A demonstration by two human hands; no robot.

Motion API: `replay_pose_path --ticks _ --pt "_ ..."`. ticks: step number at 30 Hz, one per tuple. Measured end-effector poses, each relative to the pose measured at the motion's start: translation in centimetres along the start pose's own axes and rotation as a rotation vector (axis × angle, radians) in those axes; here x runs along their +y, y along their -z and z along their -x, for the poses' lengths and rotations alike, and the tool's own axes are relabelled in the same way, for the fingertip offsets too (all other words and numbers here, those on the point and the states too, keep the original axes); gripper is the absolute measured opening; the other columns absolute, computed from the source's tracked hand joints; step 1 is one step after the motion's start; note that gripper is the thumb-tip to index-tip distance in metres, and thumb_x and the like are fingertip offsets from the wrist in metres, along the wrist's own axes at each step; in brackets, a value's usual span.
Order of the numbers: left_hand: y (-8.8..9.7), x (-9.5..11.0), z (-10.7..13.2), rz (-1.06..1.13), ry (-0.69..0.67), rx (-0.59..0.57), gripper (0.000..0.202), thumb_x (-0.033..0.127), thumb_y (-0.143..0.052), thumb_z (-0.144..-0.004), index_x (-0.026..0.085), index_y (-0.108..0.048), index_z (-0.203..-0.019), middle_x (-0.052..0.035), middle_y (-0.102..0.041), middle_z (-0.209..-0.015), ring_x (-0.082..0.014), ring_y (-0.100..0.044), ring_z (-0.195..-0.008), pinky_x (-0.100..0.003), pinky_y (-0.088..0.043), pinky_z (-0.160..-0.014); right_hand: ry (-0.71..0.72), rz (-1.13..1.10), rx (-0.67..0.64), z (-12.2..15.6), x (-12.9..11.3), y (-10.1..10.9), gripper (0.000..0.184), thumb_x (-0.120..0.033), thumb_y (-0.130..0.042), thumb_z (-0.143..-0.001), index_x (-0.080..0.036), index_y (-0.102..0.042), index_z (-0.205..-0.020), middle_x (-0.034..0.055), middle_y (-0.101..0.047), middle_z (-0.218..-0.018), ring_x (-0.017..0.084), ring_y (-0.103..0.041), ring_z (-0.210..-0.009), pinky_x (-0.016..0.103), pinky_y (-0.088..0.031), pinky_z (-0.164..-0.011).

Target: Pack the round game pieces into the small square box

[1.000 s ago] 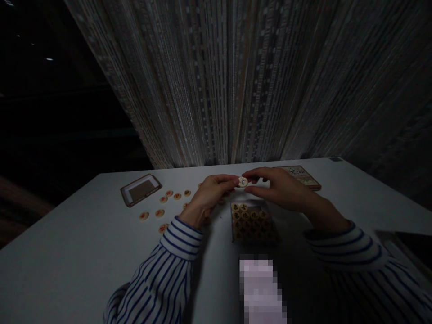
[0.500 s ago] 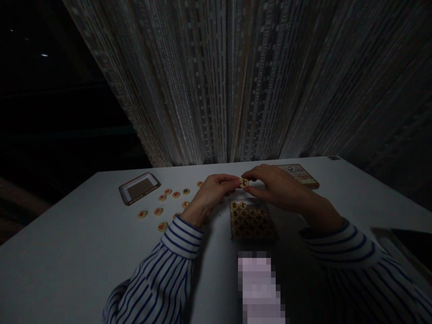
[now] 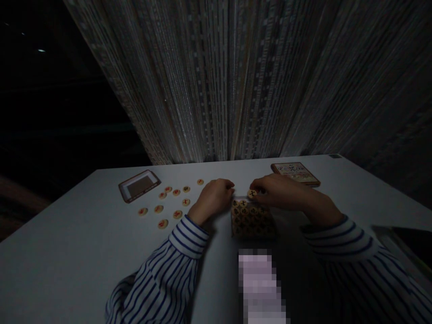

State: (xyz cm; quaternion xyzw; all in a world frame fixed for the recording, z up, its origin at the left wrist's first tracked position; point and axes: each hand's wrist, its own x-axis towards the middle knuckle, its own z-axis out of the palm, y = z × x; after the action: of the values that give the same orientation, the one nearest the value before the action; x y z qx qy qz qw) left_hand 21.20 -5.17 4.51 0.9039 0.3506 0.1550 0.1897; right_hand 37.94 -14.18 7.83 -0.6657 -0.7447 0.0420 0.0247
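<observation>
My right hand (image 3: 280,191) pinches a round pale game piece (image 3: 251,194) with a black character, low over the far edge of a small square tray (image 3: 252,219) packed with similar black-marked pieces. My left hand (image 3: 214,198) rests curled on the white table (image 3: 84,252) just left of the tray's far corner; whether it holds anything is hidden. Both sleeves are white with blue stripes.
Several loose round pieces with red marks (image 3: 168,204) lie scattered left of my left hand. An open shallow box part (image 3: 139,185) sits at the far left, and a printed box lid (image 3: 295,173) at the far right. A bead curtain hangs behind the table.
Both hands dropped from holding one piece together above the tray. The right hand took the piece down to the tray's far edge; the left let go and settled on the table.
</observation>
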Motion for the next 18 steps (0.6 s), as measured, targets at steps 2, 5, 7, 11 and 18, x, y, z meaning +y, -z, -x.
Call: replay_pose_path --ticks 2,5,7,11,18 --pt "-0.3 0.0 0.1 -0.066 -0.023 -0.033 0.028 0.024 -0.045 -0.082 0.014 -0.065 -0.1 -0.0105 -0.068 -0.1 -0.0204 -0.061 -0.093 -0.03 -0.044 -0.081 -0.013 0.002 -0.038 -0.1 0.1 -0.2 0.026 -0.031 -0.048 -0.077 -0.019 -0.065 -0.092 0.008 -0.068 -0.086 0.019 -0.06 -0.076 0.029 -0.039 -0.063" --pt "-0.7 -0.1 0.2 -0.143 -0.038 -0.061 0.028 0.024 -0.043 -0.084 0.015 -0.065 -0.098 -0.0105 -0.068 -0.097 -0.02 -0.061 -0.091 -0.03 -0.044 -0.079 -0.014 0.012 -0.085 -0.4 0.3 -0.8 0.025 -0.027 -0.049 -0.075 -0.018 -0.065 -0.091 0.0075 -0.067 -0.084 0.018 -0.06 -0.075 0.028 -0.038 -0.061" --pt "-0.8 -0.2 0.2 -0.183 -0.039 -0.071 0.028 0.023 -0.042 -0.084 0.015 -0.066 -0.096 -0.0108 -0.068 -0.096 -0.0201 -0.061 -0.089 -0.029 -0.044 -0.077 -0.017 0.035 -0.1 -0.6 0.3 -1.1 0.025 -0.027 -0.049 -0.074 -0.018 -0.065 -0.091 0.0077 -0.067 -0.084 0.019 -0.06 -0.076 0.028 -0.038 -0.061" --pt "-0.8 -0.2 0.2 -0.233 -0.039 -0.111 0.029 0.021 -0.04 -0.083 0.014 -0.066 -0.093 -0.0115 -0.068 -0.09 -0.0193 -0.061 -0.081 -0.028 -0.044 -0.071 -0.05 0.11 -0.099 -0.7 0.3 -1.7 0.027 -0.029 -0.048 -0.076 -0.018 -0.064 -0.094 0.0093 -0.067 -0.085 0.021 -0.06 -0.078 0.028 -0.038 -0.06" --pt "-0.8 -0.4 0.3 -0.241 -0.008 -0.159 0.028 0.022 -0.039 -0.083 0.015 -0.065 -0.091 -0.0119 -0.067 -0.088 -0.0181 -0.061 -0.078 -0.028 -0.043 -0.069 -0.075 0.186 -0.135 -0.9 -0.3 -2.0 0.027 -0.025 -0.044 -0.078 -0.016 -0.064 -0.093 0.0122 -0.067 -0.084 0.023 -0.062 -0.078 0.028 -0.037 -0.058"
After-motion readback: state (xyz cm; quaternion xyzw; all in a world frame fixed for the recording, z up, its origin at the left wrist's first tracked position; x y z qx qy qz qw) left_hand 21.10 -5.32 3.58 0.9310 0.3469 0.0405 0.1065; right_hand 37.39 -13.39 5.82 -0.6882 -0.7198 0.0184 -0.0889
